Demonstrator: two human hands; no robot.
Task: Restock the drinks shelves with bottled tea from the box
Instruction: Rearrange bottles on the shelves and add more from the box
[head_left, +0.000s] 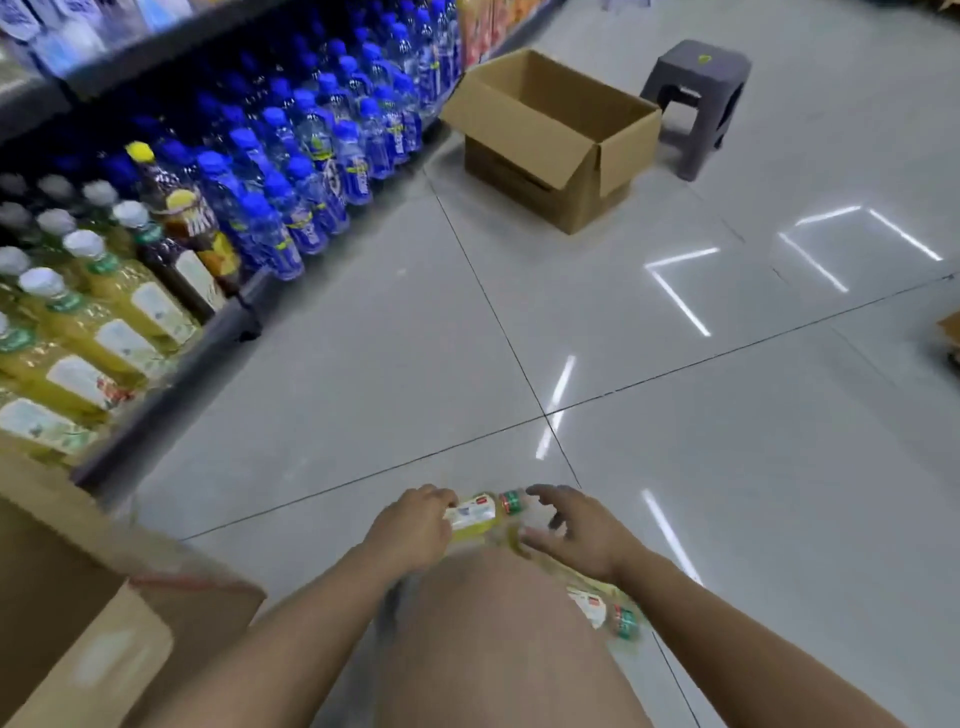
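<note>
The person crouches on the pale glossy tiled floor (675, 441), one bare knee (498, 623) in the lower middle of the view. The left hand (415, 525) has its fingers wrapped around the body of a yellow bottled tea with a white label and a red-and-green cap (480, 512); this bottle lies on its side, low over the floor just in front of the knee. Whether it touches the tiles I cannot tell, because the picture is blurred there. The right hand (576, 530) is beside the cap end with fingers spread and curved, not closed on anything. A second yellow tea bottle (602, 608) lies under the right forearm, near the knee.

The dark metal drinks shelf (171, 374) is well apart on the left, with rows of yellow tea bottles with white caps (104, 312) and blue-capped water bottles (311, 156). A brown cardboard box (78, 597) stands at the lower left; an open empty cardboard box (550, 140) and a grey plastic stool (696, 104) stand farther away.

What could go wrong (in my judgement): the grip is one-handed and on the smooth label, so the bottle may slip or turn when it is lifted. The second bottle lies loose by the knee and may roll away if the leg or arm pushes it. Also, the shelf rows are dense, so a careless placement could knock the front bottles down.
</note>
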